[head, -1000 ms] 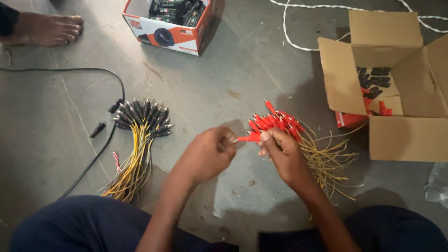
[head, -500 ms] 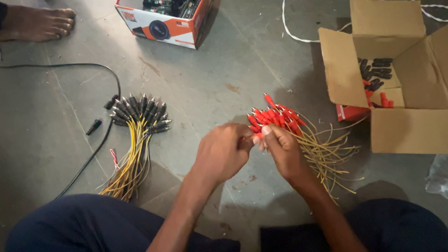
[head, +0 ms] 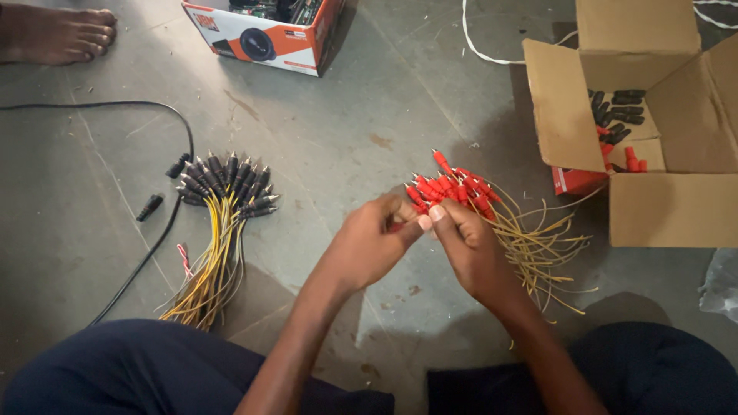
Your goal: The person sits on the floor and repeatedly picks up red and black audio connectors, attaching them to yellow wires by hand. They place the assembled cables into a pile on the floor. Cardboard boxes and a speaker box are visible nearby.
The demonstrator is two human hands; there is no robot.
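My left hand (head: 369, 242) and my right hand (head: 469, 242) meet above the grey floor, fingertips touching, and together pinch a small red plug, mostly hidden between the fingers. Just beyond the right hand lies a bunch of red plugs (head: 450, 187) on thin yellow wires (head: 542, 246) that fan out to the right. To the left, apart from both hands, a bundle of black plugs (head: 227, 183) on yellow wires (head: 207, 273) lies on the floor.
An open brown cardboard box (head: 653, 207) with black and red plugs inside stands at the right. A white and orange box (head: 265, 34) sits at the top. A black cable (head: 165, 230) curves on the left. Another person's bare foot (head: 58, 34) is top left. White cable (head: 480, 46) lies at the top.
Both hands have shifted slightly up and closer together at the red plugs. The view has drifted a little; the bundles on the floor have not moved.
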